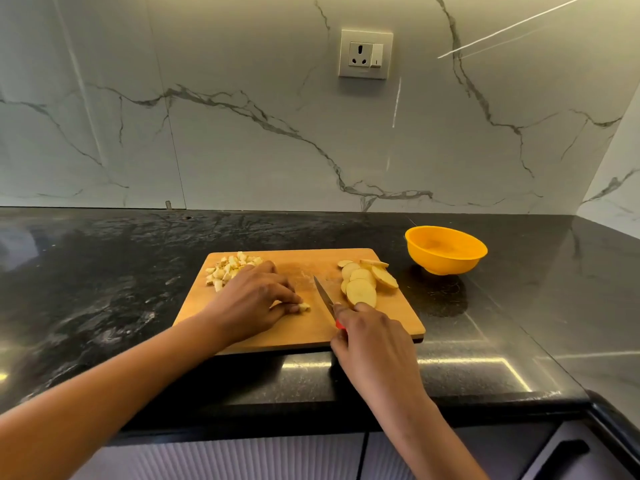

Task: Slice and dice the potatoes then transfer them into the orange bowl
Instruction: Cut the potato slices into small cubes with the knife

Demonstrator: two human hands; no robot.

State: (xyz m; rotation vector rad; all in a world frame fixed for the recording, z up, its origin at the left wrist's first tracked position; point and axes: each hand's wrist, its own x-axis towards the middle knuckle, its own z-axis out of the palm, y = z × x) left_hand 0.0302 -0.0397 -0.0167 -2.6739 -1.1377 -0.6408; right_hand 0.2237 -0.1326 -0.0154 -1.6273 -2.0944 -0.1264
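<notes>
Right grip (374, 344) of mine curls round the red-handled knife (323, 295), blade over the cutting board (391, 317); left grip (256, 306) pinches what seems a small potato piece (304, 307). Diced potato (232, 266) lies far-left, potato slices (363, 284) right, orange bowl (446, 252) beside the board on the tabletop (104, 271).

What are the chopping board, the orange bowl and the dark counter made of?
The chopping board looks like wood or bamboo: warm brown, matte, faint grain. The orange bowl seems plastic: uniform bright colour, smooth soft sheen, thin rim. The counter looks like polished dark stone, perhaps granite: mottled grey veining and sharp light reflections.
</notes>
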